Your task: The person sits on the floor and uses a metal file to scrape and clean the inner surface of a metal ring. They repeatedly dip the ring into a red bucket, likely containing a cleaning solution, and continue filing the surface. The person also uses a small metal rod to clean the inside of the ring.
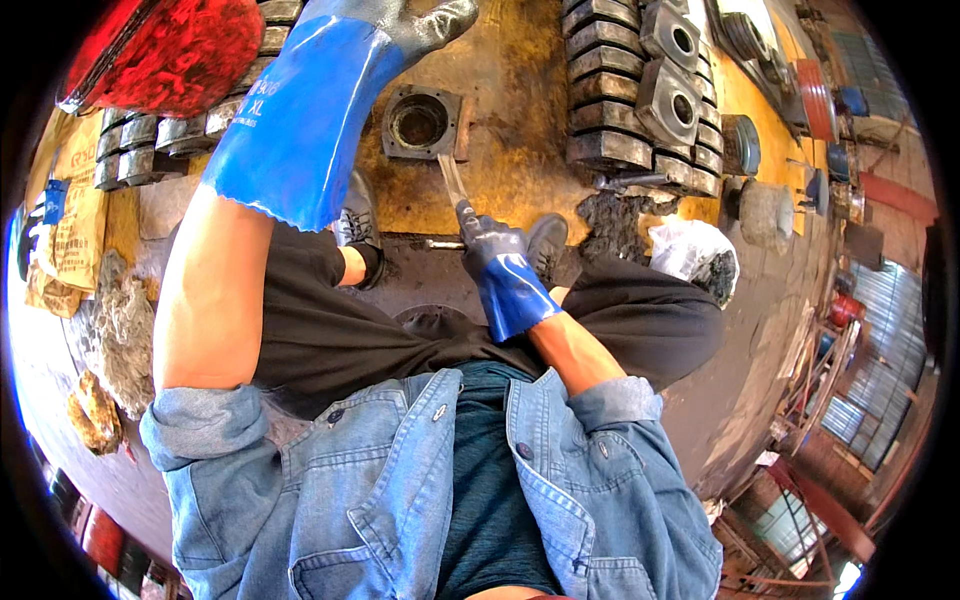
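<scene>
A square metal block (422, 122) with a round hole lies on the stained yellow board in front of me. My right hand (490, 243), in a blue and dark glove, is closed round a flat metal strip tool (453, 180). The tool's far end reaches the block's lower right corner. My left hand (425, 28), in a long blue glove, is stretched out beyond the block at the top edge. Its thumb sticks out to the right, apart from the palm; the other fingers are cut off by the picture's edge.
Rows of metal blocks (606, 90) stand at the right, with two holed blocks (672, 100) on top. A red round container (190, 55) is at the far left. Dark rags (610, 228) and a white plastic bag (690, 250) lie beside my right knee. My shoes (358, 225) flank the board's near edge.
</scene>
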A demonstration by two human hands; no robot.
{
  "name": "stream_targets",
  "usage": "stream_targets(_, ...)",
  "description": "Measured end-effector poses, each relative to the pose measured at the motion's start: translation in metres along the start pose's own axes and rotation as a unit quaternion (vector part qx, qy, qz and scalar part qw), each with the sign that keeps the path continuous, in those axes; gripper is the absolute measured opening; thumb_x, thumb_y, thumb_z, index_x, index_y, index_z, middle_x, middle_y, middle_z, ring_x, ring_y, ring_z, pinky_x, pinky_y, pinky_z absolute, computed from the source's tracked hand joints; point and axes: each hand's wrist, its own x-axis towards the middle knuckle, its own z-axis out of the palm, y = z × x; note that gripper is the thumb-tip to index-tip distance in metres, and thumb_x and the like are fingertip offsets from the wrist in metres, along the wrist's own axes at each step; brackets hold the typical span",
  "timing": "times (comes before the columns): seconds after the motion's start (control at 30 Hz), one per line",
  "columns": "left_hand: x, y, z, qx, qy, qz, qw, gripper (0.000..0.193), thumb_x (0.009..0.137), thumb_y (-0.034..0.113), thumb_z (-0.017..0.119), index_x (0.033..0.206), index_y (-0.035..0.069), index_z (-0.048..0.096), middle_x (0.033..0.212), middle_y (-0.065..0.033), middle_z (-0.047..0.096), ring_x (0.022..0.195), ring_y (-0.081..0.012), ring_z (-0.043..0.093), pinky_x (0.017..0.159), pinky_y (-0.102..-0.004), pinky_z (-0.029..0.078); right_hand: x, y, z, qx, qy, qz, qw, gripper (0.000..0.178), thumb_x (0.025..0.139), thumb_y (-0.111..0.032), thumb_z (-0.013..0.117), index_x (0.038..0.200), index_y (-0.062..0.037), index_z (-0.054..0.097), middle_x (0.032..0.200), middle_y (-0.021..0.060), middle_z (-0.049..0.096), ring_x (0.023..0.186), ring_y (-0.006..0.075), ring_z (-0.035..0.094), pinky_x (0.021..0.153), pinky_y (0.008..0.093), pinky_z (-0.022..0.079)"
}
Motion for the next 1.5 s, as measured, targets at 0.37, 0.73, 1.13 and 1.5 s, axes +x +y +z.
stream_targets(0.37,0.001,-0.003,0.003,0.008,-0.002,-0.013,1.0,0.068,0.078,0.023,0.068,0.137,0.006,0.04,0.123,-0.0222,0.054,0.114,-0.0342,0.052,0.096,-0.0365,0.042,0.001,0.0,-0.004,0.021,-0.076,0.003,0.997,0.039,0.085,-0.015,0.045,0.124,-0.0101,0.045,0.107,0.0164,0.062,0.096,0.033,0.062,0.08,0.0482,0.047)
stream_targets(0.73,0.004,-0.005,0.007,0.012,-0.004,-0.021,1.0,0.067,0.079,0.024,0.067,0.137,0.007,0.04,0.123,-0.0214,0.054,0.115,-0.0332,0.052,0.097,-0.036,0.042,0.005,-0.009,-0.004,-0.039,-0.046,0.027,0.998,0.052,0.086,-0.017,0.046,0.136,-0.0094,0.037,0.103,0.0097,0.063,0.092,0.0268,0.064,0.073,0.0467,0.047)
stream_targets(1.13,0.009,-0.008,0.009,0.012,-0.007,-0.022,1.0,0.065,0.08,0.024,0.067,0.137,0.007,0.041,0.124,-0.0205,0.054,0.115,-0.032,0.052,0.097,-0.0354,0.042,0.009,0.01,0.009,-0.015,-0.036,0.007,0.999,0.041,0.084,-0.012,0.045,0.125,-0.0094,0.044,0.1,0.0165,0.064,0.09,0.033,0.064,0.072,0.0452,0.049)
stream_targets(1.5,0.009,-0.011,0.008,0.013,-0.013,-0.037,0.999,0.064,0.08,0.025,0.066,0.137,0.008,0.041,0.124,-0.0197,0.054,0.116,-0.031,0.052,0.097,-0.0348,0.042,0.014,-0.003,-0.009,-0.03,-0.051,0.012,0.998,0.05,0.085,-0.013,0.045,0.134,-0.0102,0.037,0.103,0.0141,0.063,0.091,0.0296,0.064,0.072,0.0457,0.048)
